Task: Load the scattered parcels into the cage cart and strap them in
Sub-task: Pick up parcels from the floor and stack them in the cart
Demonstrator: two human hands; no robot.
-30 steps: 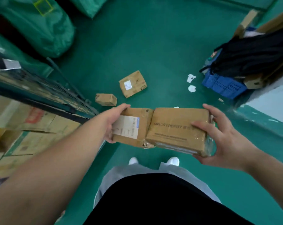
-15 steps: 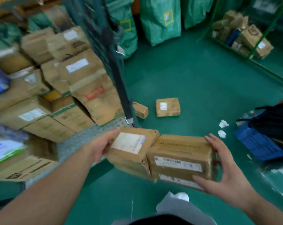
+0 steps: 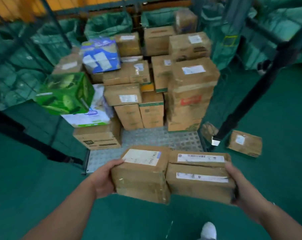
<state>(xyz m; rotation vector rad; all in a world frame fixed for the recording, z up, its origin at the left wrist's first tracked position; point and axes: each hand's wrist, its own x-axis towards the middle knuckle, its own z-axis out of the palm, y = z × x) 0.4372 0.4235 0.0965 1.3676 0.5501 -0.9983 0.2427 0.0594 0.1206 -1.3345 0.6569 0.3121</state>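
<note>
The left hand point(image 3: 104, 179) gripped the outer end of the left parcel point(image 3: 141, 177), thumb curled over its top edge beside the white label. The right hand point(image 3: 237, 186) wrapped round the outer end of the right parcel point(image 3: 198, 179). The two parcels were pressed together side by side, inner faces touching, and were carried clear of the floor point(image 3: 276, 118).

Their far edges overlapped the near lip of the cage cart point(image 3: 87, 163), whose front side stood open. A strip of bare deck plate point(image 3: 146, 137) lay just beyond the parcels, bounded on the left by a low carton point(image 3: 97, 137) and at the back by the stacked parcels point(image 3: 190, 94). A green carton point(image 3: 65, 92) sat tilted on the left side of the stack.

The dark corner post point(image 3: 250, 94) leaned at the cart's right edge. A loose parcel point(image 3: 244, 143) lay on the floor just outside it. A smaller parcel point(image 3: 209, 130) sat partly hidden by the post's foot.
</note>
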